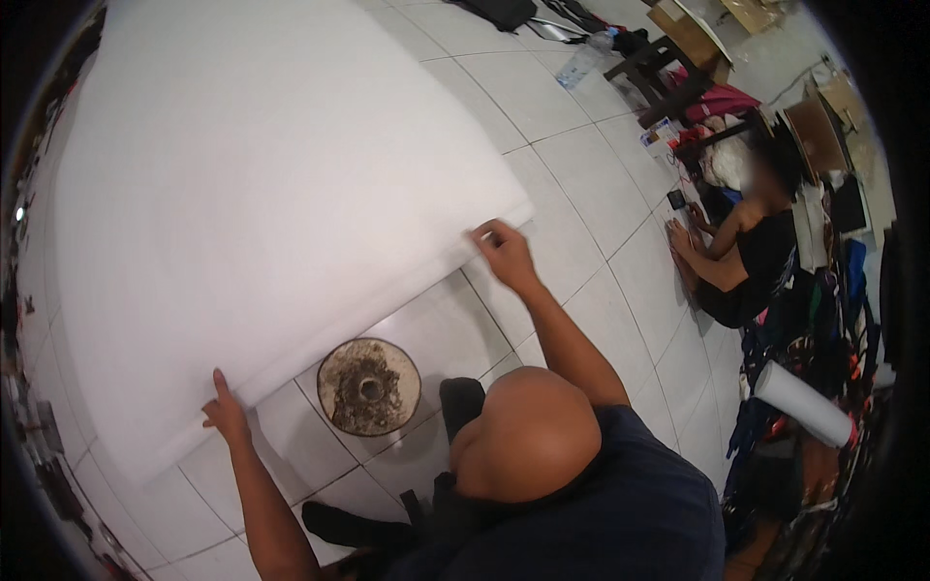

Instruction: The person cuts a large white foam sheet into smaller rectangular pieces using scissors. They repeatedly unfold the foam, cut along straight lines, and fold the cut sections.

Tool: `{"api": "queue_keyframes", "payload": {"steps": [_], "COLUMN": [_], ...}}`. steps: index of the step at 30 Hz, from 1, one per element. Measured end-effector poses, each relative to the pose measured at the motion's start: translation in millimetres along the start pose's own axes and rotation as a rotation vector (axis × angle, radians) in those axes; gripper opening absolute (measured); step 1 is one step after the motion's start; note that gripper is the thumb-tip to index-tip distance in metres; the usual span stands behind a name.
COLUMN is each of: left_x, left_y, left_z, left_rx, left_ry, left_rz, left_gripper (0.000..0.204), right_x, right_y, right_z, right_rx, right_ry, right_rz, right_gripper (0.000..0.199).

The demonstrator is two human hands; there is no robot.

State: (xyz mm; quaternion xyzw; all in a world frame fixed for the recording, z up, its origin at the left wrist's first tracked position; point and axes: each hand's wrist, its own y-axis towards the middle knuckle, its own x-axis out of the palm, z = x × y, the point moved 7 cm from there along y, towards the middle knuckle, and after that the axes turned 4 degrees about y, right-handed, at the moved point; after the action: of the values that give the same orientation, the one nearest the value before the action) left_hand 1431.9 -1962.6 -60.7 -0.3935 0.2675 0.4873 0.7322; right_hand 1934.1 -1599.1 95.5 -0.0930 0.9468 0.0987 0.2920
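White foam sheet (262,184), large, spread on tiled floor (572,97); likely light, soft, floppy, best taken along its near edge. Left hand (226,414) rests there, fingers released; right hand (504,250) pinches the corner.

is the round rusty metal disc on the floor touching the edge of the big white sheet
Cannot tell. In the head view the round rusty metal disc sits right at the big white sheet's edge; no plain gap or overlap shows.

White tiled floor (572,126) under white foam sheet (252,174), round rusty disc (369,386).

white foam sheet (262,194), white tiled floor (572,145), rusty brown disc (369,385)
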Motion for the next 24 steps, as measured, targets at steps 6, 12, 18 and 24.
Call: {"api": "queue_keyframes", "payload": {"steps": [6,12,18,24], "left_x": [-8,-14,-3,-48], "left_y": [-23,-9,-41,-55], "left_z": [8,-6,22,-6], "left_rx": [-0.109,0.070,0.225,0.132], "left_ry": [-0.088,-0.451,-0.481,-0.198], "left_rz": [-0.014,-0.066,-0.112,0.227], "left_gripper": [0.082,0.060,0.048,0.045], "right_x": [-122,-67,-78,-53], "right_y": [32,86,100,115], "right_z": [165,160,200,197], "right_rx": [0.388,0.419,0.541,0.452], "right_ry": [-0.319,-0.440,-0.283,-0.364], "right_rz": [0.531,0.153,-0.012,-0.030], "right_gripper": [0.034,0.090,0.107,0.097]}}
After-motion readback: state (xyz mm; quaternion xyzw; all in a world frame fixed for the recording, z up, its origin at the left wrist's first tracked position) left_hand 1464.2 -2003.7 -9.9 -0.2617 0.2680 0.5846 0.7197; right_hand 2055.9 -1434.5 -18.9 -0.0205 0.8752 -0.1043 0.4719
